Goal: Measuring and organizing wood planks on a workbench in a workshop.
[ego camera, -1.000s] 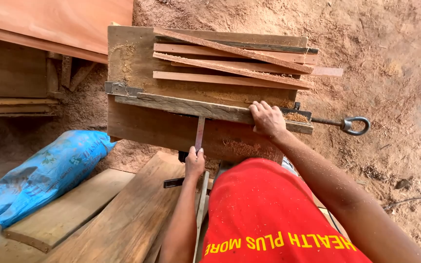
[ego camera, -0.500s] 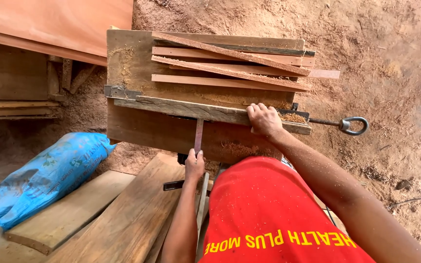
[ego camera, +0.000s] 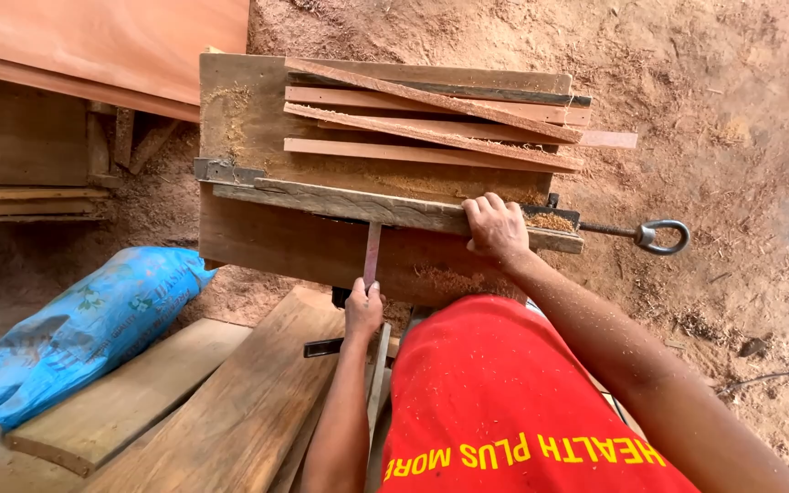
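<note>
My left hand (ego camera: 363, 309) grips the near end of a thin wooden strip (ego camera: 372, 256) that runs away from me, up under the fence board. My right hand (ego camera: 497, 228) presses down on the long weathered fence board (ego camera: 340, 203) lying across a wooden saw table (ego camera: 239, 128). Several thin cut wooden slats (ego camera: 431, 123) lie piled on the table's far side, dusted with sawdust. My red shirt fills the lower middle of the view.
A metal rod with a ring end (ego camera: 650, 235) sticks out of the table's right side. A blue sack (ego camera: 84, 324) lies at left beside thick planks (ego camera: 221, 402). Sawdust covers the ground at right. A large reddish board (ego camera: 93, 36) leans at top left.
My left hand and the thin strip have moved slightly forward toward the table. My right hand stays on the fence board.
</note>
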